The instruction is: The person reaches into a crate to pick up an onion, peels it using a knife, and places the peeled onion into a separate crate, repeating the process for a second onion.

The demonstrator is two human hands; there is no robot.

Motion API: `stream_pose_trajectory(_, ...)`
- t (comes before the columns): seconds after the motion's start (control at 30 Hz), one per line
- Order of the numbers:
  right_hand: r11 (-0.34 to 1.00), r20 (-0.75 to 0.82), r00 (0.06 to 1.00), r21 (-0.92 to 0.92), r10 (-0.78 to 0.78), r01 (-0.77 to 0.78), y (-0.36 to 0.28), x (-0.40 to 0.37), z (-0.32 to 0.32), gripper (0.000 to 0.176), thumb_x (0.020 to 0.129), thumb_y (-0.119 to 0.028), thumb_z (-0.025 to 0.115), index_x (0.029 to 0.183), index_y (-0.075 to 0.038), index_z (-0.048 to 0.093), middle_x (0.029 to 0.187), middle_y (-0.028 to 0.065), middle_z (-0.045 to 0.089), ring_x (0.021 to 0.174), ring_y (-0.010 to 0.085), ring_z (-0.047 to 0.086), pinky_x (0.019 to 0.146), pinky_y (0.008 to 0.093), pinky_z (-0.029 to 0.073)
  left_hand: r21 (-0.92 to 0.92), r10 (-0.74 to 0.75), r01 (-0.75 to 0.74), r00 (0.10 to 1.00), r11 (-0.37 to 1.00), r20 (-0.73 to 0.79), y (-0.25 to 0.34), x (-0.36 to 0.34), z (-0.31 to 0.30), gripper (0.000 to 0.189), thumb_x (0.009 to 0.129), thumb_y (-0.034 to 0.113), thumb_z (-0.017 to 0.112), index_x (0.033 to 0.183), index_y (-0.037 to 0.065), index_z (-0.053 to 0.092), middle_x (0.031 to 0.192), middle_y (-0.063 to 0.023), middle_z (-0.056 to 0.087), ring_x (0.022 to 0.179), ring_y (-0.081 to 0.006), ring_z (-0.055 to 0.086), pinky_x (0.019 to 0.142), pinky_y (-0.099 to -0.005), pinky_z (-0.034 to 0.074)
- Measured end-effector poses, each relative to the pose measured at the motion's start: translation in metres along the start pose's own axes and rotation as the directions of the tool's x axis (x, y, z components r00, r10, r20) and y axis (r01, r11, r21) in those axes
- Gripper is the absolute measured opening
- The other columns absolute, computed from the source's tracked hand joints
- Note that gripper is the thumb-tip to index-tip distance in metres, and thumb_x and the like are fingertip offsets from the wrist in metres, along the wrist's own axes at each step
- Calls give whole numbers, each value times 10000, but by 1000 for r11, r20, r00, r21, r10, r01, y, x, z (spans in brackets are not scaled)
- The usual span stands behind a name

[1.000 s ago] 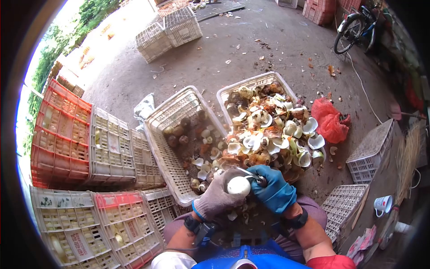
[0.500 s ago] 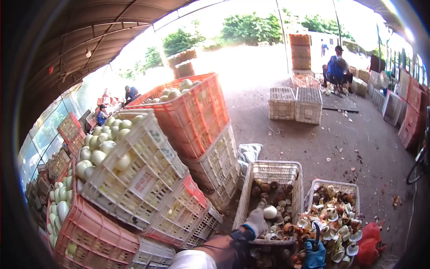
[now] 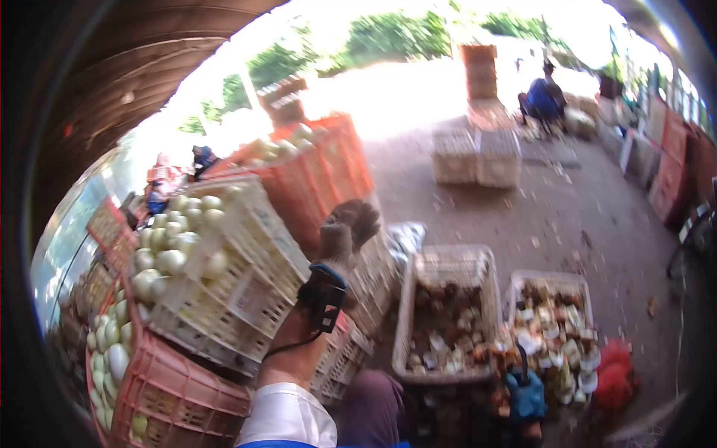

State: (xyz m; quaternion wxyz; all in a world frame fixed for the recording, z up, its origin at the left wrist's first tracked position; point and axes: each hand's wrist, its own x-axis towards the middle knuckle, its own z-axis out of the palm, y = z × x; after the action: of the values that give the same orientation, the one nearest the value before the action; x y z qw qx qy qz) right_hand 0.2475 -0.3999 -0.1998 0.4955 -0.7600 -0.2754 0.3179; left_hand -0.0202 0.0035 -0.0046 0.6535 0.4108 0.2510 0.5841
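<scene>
My left hand [image 3: 348, 230], in a greyish glove with a dark device on the wrist, is raised in front of the orange crate [image 3: 317, 175]. Its fingers look spread and no object shows in it, though motion blurs it. My right hand [image 3: 526, 396], in a blue glove, is closed around a dark curved knife [image 3: 522, 360] at the lower right. Beside it, a white crate [image 3: 586, 295] overflows with peels and onion pieces [image 3: 556, 343]. Left of that stands another white crate [image 3: 408, 321], with dark bulbs and pale scraps on its bottom.
Tilted crates of pale peeled onions [image 3: 170, 261] are stacked on the left. Two white crates [image 3: 476, 158] stand further back on the floor. A seated person [image 3: 543, 101] is at the back right. A red net bag [image 3: 615, 373] lies at the lower right.
My left hand has risen up and left, out of the white crate, and the pale onion beside it is no longer visible. My right hand still grips the knife. The view has shifted.
</scene>
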Motion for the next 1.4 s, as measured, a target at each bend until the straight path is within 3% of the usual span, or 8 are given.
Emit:
stream_pose_trajectory(0.1,899,-3,927,-245,-376,364,15,-1,5,184,921,-237,807,907,-80,712,747,31,686,675,161,637,639,354,528,244,-320,303,947,922,35,-95,-27,-48,163,1062,210,644,1178,103,686,1108,-107,760,996,-276,760,824,-430,651)
stream_pose_trajectory(0.17,998,52,996,-2,66,-66,29,-1,3,219,924,-235,832,873,-68,700,741,-3,663,676,87,580,628,314,486,432,-456,436,888,790,-62,-145,-54,-47,196,1046,191,683,1206,78,683,1071,-81,751,937,-193,746,774,-340,642)
stream_pose_trajectory(0.27,989,33,991,61,129,-131,47,-2,1,204,943,-221,820,882,-60,710,759,-30,673,690,56,569,626,290,477,615,-595,470,804,633,-2,-212,-80,-51,238,1021,161,717,1237,66,687,1056,-52,743,908,-158,728,750,-305,625)
stream_pose_trajectory(0.43,928,101,965,269,240,-259,43,6,-1,351,995,-129,750,1325,-21,698,996,28,749,838,85,676,738,252,552,969,-645,32,751,244,138,-335,-73,-85,189,930,126,768,1083,15,777,952,-81,787,822,-154,693,795,-334,585)
stream_pose_trajectory(0.67,900,-6,932,262,364,-349,22,19,2,314,1005,-121,727,1291,6,700,1102,69,772,956,133,733,838,278,583,898,-869,-418,485,-137,93,-458,-89,-100,332,885,173,712,1210,149,770,1122,-205,761,1076,-383,724,948,-461,577)
stream_pose_trajectory(0.8,936,-100,932,99,347,-338,31,24,7,320,993,-97,742,1293,9,706,1103,81,774,967,160,740,873,306,592,975,-836,-187,549,-121,2,-515,-102,-113,379,882,248,739,1244,135,745,1134,-219,754,1081,-402,719,936,-476,580)
stream_pose_trajectory(1.03,906,-79,909,145,410,-397,29,29,11,349,1016,-133,735,1310,25,635,1137,126,751,1007,195,745,915,326,587,911,-882,-287,448,-296,-146,-574,-117,-121,667,801,452,797,1316,49,666,1264,-244,729,1163,-403,717,972,-480,581)
stream_pose_trajectory(1.4,888,-35,920,281,389,-365,15,29,6,350,1014,-132,732,1320,21,659,1103,115,765,983,187,741,916,335,590,983,-746,51,644,-176,-167,-498,-90,-78,853,650,333,942,1322,22,517,1173,-247,722,1119,-379,728,956,-448,587)
